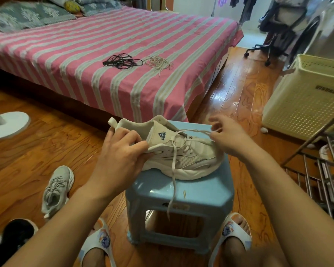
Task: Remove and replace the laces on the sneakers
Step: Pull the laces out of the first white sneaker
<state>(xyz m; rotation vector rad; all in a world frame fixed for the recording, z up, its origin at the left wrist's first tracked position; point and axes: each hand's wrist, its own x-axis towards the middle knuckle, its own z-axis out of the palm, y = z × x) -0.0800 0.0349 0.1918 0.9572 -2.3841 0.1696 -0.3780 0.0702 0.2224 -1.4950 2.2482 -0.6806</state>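
My left hand (122, 149) grips the sneaker (181, 151) by its heel collar, fingers curled round the padded rim, and holds it on its sole near the back edge of the stool (181, 191). My right hand (225, 135) pinches the lace (193, 131) just off the shoe's right side, the strand running taut to the top eyelets. The shoe looks light, with a soft mesh upper that would give under a squeeze, so the firmer collar and the thick sole are the places to steady it. The lace is limp, flat cord; its other end hangs past the stool's front edge. I judge it will slide through the eyelets easily if pulled close to each hole, one crossing at a time.
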